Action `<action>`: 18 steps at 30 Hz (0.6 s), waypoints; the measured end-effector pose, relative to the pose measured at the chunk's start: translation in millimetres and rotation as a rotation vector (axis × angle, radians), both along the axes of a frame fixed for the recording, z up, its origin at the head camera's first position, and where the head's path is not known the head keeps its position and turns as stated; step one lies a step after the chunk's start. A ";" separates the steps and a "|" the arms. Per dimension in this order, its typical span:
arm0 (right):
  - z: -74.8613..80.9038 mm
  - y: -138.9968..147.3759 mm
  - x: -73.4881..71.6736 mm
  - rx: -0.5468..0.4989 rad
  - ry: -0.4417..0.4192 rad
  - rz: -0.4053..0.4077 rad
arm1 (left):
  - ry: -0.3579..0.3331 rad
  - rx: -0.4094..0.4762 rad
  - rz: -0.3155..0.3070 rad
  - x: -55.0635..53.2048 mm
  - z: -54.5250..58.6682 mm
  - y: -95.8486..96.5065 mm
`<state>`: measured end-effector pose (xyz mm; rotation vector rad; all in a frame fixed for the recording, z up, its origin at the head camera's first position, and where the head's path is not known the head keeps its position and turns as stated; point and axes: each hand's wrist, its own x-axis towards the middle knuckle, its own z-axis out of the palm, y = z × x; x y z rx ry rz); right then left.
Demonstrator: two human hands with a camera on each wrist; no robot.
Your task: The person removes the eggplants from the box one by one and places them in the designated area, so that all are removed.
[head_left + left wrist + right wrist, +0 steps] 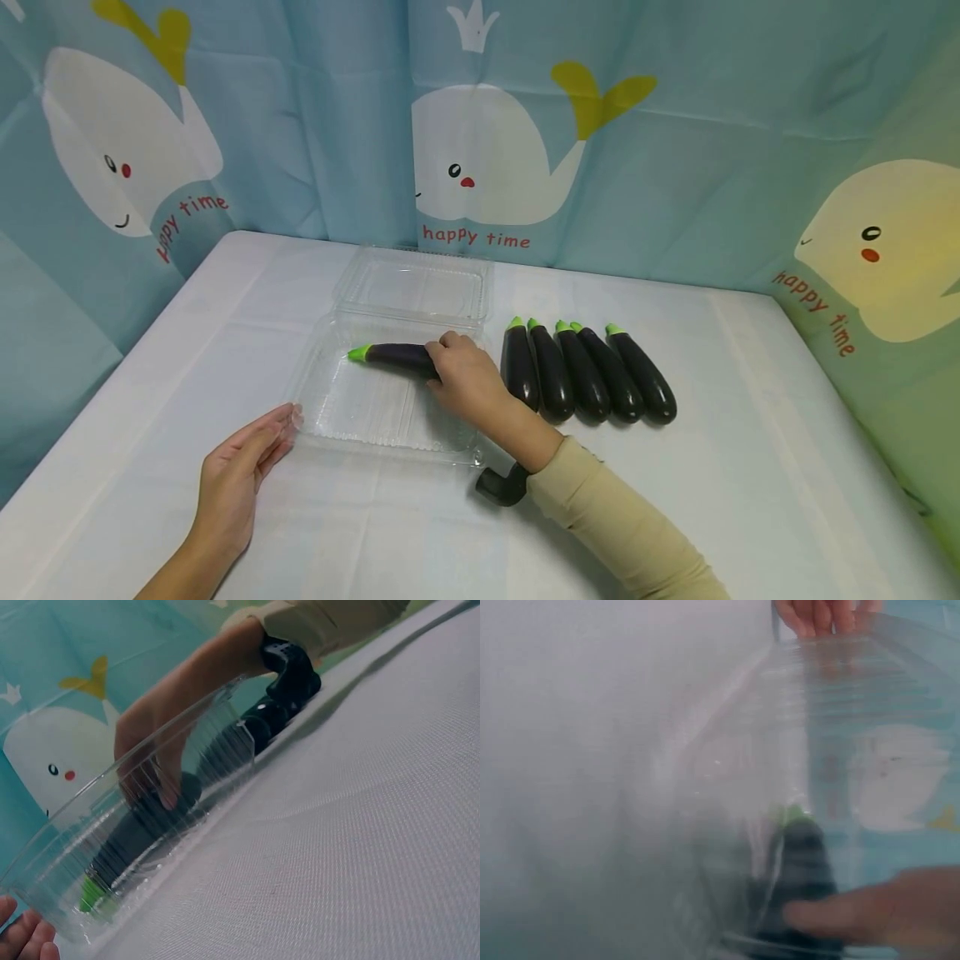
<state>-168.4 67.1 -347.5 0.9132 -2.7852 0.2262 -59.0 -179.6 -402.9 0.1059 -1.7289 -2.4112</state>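
Note:
My right hand (468,375) grips a dark eggplant (401,357) by its thick end, thumb on the near side. The eggplant lies sideways over the base of an open clear plastic clamshell container (352,408), its green stem end pointing left. Through the container's wall, the left wrist view shows the eggplant (131,840) low inside, with the stem end close to the bottom. At the container's front left corner, my left hand (243,467) pinches the rim between thumb and fingers. In the right wrist view the eggplant (802,859) is blurred.
Several eggplants (588,375) lie side by side right of the container, stems away from me. The container's lid (412,287) lies folded back behind the base. A black wrist mount (502,486) hangs under my right wrist. A blue curtain (337,125) closes off the white table's back.

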 end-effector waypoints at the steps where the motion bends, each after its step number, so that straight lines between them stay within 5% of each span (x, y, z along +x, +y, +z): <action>1: -1.0 -0.4 0.1 0.001 0.004 -0.002 | 0.001 -0.002 0.000 -0.1 0.0 0.1; 10: -2.7 0.8 1.0 -0.036 0.004 0.000 | 0.010 0.019 -0.009 -0.1 0.1 0.1; 18: 22.5 21.1 10.6 -0.297 -0.073 0.016 | 0.026 0.029 -0.016 0.5 -0.5 0.2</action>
